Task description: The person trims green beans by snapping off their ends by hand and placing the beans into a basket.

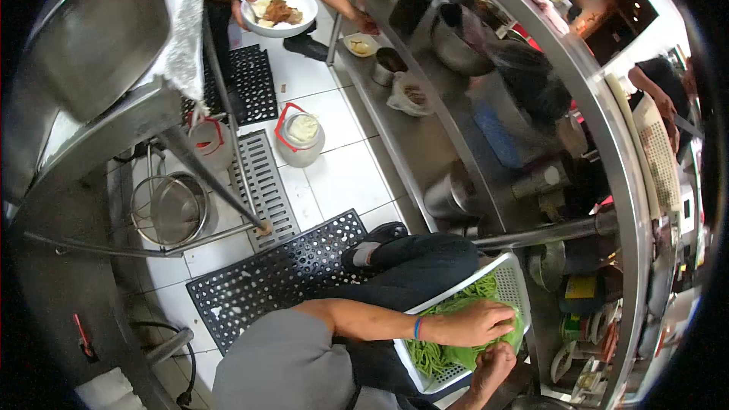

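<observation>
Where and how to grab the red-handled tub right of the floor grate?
By the red handle, from above, on the grate side. The loop sits off toward that edge of the round tub, so fingers should hook under it.

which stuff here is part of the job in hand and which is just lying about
Part of the job:
- left hand and right hand, fingers close together over the basket
- green beans
- white basket

Apparently just lying about:
- red-handled bucket on the floor
- black steel-shelf bottle
- metal pot on the lower shelf
</observation>
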### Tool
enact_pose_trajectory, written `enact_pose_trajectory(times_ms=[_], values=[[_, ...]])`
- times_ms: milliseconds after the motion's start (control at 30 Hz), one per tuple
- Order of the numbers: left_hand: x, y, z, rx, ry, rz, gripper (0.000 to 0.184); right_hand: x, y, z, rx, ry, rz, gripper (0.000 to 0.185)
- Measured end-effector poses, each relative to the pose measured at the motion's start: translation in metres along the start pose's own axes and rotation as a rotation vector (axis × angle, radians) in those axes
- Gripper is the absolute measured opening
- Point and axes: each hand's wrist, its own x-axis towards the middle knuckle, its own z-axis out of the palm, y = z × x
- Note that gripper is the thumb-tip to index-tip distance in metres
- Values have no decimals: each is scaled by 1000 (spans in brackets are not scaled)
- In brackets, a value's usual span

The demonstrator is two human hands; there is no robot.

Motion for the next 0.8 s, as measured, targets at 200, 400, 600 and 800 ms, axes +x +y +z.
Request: enact_pose_trajectory(times_ms=[200,400,600,800], values=[[-3,36,-1,-378,-154,-144,20,4,11,4,-1,159,-144,21],[-4,7,4,-1058,-143,-722,21,11,8,-8,601,171,107,9],[-2,12,12,-921,0,-715,16,23,24,-30,-115,131,-23,10],[0,-5,15,-666,-15,-544,17,21,15,2,-841,-44,-183,17]])
